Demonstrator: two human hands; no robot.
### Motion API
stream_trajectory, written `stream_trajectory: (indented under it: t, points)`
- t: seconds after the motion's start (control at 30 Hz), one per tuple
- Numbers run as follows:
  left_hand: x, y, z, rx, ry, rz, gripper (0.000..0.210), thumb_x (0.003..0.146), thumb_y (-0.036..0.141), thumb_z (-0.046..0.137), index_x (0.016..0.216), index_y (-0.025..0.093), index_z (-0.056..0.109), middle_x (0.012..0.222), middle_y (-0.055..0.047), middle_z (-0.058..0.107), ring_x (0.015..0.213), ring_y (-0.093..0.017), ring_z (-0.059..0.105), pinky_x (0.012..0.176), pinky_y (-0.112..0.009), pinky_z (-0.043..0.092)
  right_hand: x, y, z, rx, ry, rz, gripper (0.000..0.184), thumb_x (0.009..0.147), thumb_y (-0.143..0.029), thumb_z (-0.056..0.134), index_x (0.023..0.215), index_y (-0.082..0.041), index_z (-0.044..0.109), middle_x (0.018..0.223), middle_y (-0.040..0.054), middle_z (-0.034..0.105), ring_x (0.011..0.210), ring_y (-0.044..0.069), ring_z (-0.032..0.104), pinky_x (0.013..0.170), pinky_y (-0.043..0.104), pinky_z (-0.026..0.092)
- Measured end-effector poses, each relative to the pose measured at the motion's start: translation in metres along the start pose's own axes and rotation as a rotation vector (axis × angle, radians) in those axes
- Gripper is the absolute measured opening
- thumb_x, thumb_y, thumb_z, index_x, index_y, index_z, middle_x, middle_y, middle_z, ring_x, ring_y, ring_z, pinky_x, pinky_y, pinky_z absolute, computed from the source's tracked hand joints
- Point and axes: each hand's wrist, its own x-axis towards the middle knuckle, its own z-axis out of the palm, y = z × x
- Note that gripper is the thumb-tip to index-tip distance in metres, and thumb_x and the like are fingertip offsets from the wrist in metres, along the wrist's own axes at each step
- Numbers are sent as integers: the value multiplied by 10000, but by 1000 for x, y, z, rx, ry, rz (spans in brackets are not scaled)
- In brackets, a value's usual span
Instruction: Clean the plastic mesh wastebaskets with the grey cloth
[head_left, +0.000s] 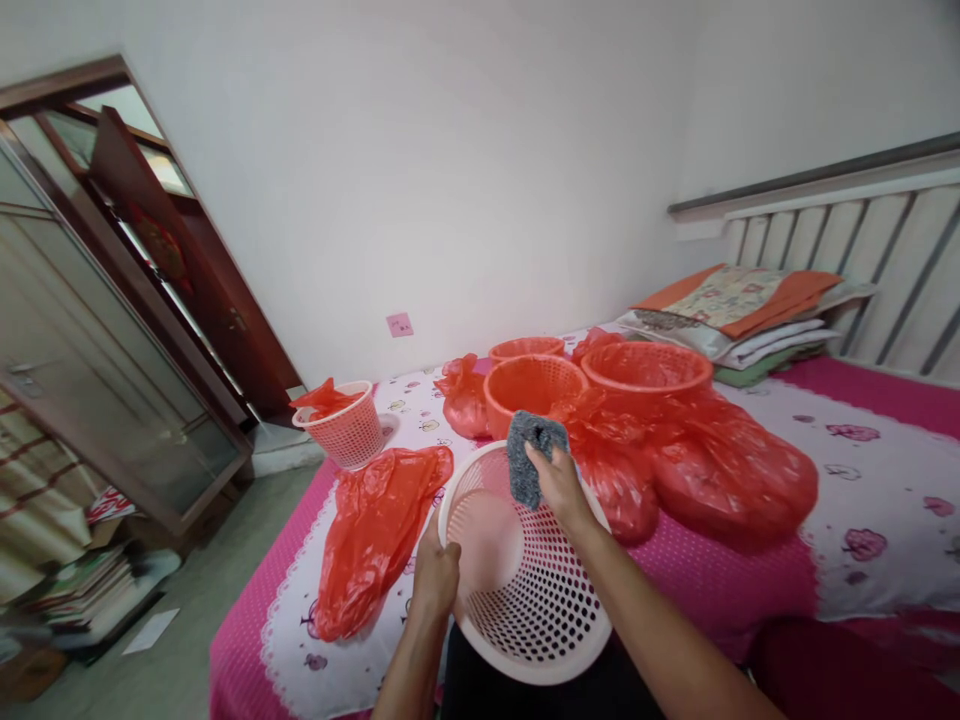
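A pale pink perforated plastic basket (559, 590) is tilted over my lap, its open mouth facing me. My left hand (436, 572) grips the left side of its rim, thumb on the inside. In my right hand (553, 478) is a grey fuzzy cloth (529, 460), held at the far upper rim of the basket. An empty-looking red plastic bag (379, 535) lies flat on the bed to the left. Behind the cloth stands a basket wrapped in red plastic (536, 378).
More red-wrapped baskets (646, 366) and puffed red bags (735, 465) crowd the bed's right. A second pink basket (346, 435) holding red plastic stands at the back left. Folded bedding (742, 305) is stacked by the headboard (847, 260). Papers and books (86, 590) lie on the floor.
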Motion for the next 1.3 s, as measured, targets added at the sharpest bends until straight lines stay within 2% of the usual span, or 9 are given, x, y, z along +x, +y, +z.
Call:
stream_trajectory:
  t: [0.1, 0.27, 0.33, 0.5, 0.63, 0.77, 0.9, 1.17, 1.3]
  points:
    - [-1, 6, 2, 22, -16, 6, 724, 671, 111, 507, 1393, 112, 570, 1408, -143, 641, 1381, -296, 517, 1191, -424, 330, -4, -7, 15, 11, -102, -78, 407, 860, -455, 608, 1140, -173, 700, 1141, 110, 756, 1097, 292, 680, 997, 444, 511]
    - [-2, 18, 5, 22, -30, 18, 708, 646, 95, 480, 1345, 113, 593, 1288, -134, 711, 1309, -291, 581, 1150, -431, 389, -15, -23, 30, -108, -249, -181, 298, 911, -384, 551, 1044, -166, 704, 997, 91, 761, 956, 272, 701, 931, 441, 530]
    - [-3, 21, 6, 18, -37, 28, 700, 642, 94, 478, 1331, 116, 602, 1282, -131, 715, 1319, -289, 574, 1156, -431, 383, -21, -28, 34, -129, -306, -233, 290, 923, -336, 542, 1093, -160, 697, 1059, 97, 755, 1012, 266, 694, 969, 440, 520]
    - [-2, 21, 7, 7, -33, 30, 749, 630, 73, 474, 1369, 133, 578, 1421, -115, 640, 1379, -260, 526, 1200, -404, 325, -36, -34, 42, -159, -432, -357, 483, 851, -174, 609, 1334, -183, 614, 1358, 114, 655, 1280, 253, 593, 1141, 453, 422]
    - [-1, 16, 8, 25, -8, 9, 738, 633, 70, 480, 1365, 111, 568, 1426, -136, 628, 1387, -259, 516, 1197, -389, 324, -47, -38, 42, -209, -591, -429, 574, 790, -70, 616, 1345, -215, 616, 1432, 99, 598, 1334, 230, 555, 1166, 429, 408]
    - [-3, 16, 7, 46, -17, -2, 687, 657, 85, 472, 1335, 122, 578, 1370, -135, 663, 1309, -269, 580, 1139, -391, 391, -51, -41, 37, -334, -715, -528, 649, 774, -49, 611, 1398, -221, 567, 1513, 105, 513, 1389, 233, 496, 1175, 424, 396]
    - [-5, 18, 8, 47, -5, -12, 685, 650, 84, 482, 1324, 134, 595, 1310, -128, 701, 1257, -288, 614, 1117, -420, 409, -49, -43, 34, -508, -713, -571, 682, 788, -43, 580, 1444, -216, 507, 1537, 113, 474, 1391, 238, 478, 1162, 432, 401]
    - [-7, 22, 14, -32, -15, 23, 758, 612, 75, 496, 1357, 154, 610, 1416, -93, 648, 1386, -270, 519, 1212, -400, 307, -39, -35, 34, -709, -516, -566, 701, 774, -34, 562, 1450, -197, 471, 1481, 135, 514, 1349, 278, 500, 1105, 464, 425]
    - [-11, 21, 15, -15, -7, 36, 753, 625, 81, 494, 1368, 134, 600, 1395, -107, 662, 1369, -279, 535, 1214, -421, 317, -30, -31, 28, -764, -439, -517, 675, 787, -67, 560, 1448, -171, 470, 1484, 155, 510, 1361, 298, 492, 1104, 476, 417]
